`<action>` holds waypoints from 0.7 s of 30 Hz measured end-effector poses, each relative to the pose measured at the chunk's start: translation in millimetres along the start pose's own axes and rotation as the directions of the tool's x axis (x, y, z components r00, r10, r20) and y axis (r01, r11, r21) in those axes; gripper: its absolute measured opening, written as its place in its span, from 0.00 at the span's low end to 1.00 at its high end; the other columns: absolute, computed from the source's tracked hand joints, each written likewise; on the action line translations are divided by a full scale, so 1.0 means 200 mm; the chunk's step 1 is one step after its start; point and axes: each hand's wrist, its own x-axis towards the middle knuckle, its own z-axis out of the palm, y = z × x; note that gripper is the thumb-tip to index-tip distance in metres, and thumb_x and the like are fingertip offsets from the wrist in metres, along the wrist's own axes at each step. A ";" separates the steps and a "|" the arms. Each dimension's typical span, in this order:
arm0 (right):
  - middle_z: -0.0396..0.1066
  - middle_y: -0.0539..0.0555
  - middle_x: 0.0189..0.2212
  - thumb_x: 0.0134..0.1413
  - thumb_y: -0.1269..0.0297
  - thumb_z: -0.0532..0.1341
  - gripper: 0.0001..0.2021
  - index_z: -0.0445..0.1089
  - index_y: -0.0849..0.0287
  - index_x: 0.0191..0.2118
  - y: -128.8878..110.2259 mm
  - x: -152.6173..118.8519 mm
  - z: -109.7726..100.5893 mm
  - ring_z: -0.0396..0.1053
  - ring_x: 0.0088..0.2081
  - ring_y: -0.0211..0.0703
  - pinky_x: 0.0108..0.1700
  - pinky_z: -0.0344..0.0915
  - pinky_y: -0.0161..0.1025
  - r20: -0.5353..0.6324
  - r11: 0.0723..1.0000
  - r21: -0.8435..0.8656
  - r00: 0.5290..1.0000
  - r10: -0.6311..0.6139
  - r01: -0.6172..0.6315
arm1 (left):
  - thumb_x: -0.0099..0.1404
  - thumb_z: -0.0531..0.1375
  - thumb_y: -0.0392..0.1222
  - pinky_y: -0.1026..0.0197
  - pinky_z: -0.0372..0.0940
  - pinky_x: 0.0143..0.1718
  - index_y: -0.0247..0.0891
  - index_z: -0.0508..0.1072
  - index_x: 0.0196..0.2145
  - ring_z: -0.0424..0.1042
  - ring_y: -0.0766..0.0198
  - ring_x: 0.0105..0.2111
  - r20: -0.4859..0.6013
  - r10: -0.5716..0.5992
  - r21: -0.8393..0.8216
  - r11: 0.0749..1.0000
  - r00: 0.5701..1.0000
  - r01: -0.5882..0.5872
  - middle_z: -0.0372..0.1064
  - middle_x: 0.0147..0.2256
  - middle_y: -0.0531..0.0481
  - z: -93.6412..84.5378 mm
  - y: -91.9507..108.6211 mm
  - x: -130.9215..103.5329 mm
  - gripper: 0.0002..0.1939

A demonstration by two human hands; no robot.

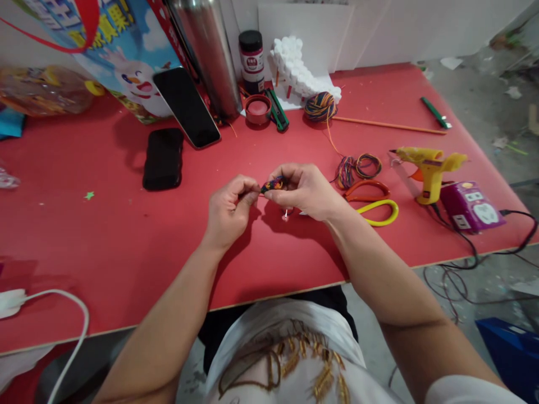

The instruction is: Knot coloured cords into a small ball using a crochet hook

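Note:
Above the red table, a small dark bundle of multicoloured yarn [273, 184] is stretched between my two hands. My right hand [304, 189] grips it between thumb and fingers from the right. At the bundle's left tip, my left hand [234, 209] is closed in a pinch; the fingers cover what exactly they hold there. Just right of my right hand lie scissors with one red and one yellow handle [391, 214], their blades mostly hidden under the hand. Beyond them rest loose yarn coils [368, 166], and a strand runs up to a yarn ball [320, 106].
A yellow glue gun [432, 171] stands by a purple power socket box [472, 206] at the right. Two phones, one a black slab [163, 159] and one leaning phone [186, 108], are at the left. A steel flask [209, 56], black-lidded jar [252, 62] and green cutter [278, 110] line the back.

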 end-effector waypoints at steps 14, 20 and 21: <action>0.74 0.45 0.24 0.43 0.71 0.74 0.13 0.73 0.61 0.36 0.04 0.04 -0.03 0.67 0.22 0.31 0.24 0.65 0.30 0.039 0.978 0.205 0.998 0.039 -0.046 | 0.67 0.73 0.44 0.63 0.71 0.29 0.41 0.79 0.37 0.74 0.65 0.26 0.068 -0.219 -0.408 0.884 0.973 0.228 0.76 0.28 0.51 0.01 -0.06 0.01 0.08; 0.72 0.45 0.24 0.45 0.69 0.76 0.16 0.74 0.62 0.40 0.04 0.05 -0.03 0.66 0.22 0.31 0.24 0.61 0.30 0.017 0.970 0.236 0.999 0.048 -0.051 | 0.63 0.74 0.42 0.65 0.67 0.27 0.40 0.79 0.36 0.71 0.68 0.25 0.053 -0.264 -0.485 0.837 0.963 0.255 0.72 0.27 0.53 0.01 -0.08 0.02 0.08; 0.72 0.45 0.24 0.45 0.69 0.76 0.16 0.75 0.62 0.40 0.03 0.05 -0.03 0.65 0.22 0.31 0.24 0.61 0.30 0.000 0.971 0.237 0.999 0.039 -0.038 | 0.63 0.74 0.41 0.65 0.65 0.26 0.40 0.80 0.35 0.69 0.69 0.25 0.051 -0.267 -0.490 0.833 0.962 0.257 0.71 0.27 0.53 0.01 -0.08 0.02 0.08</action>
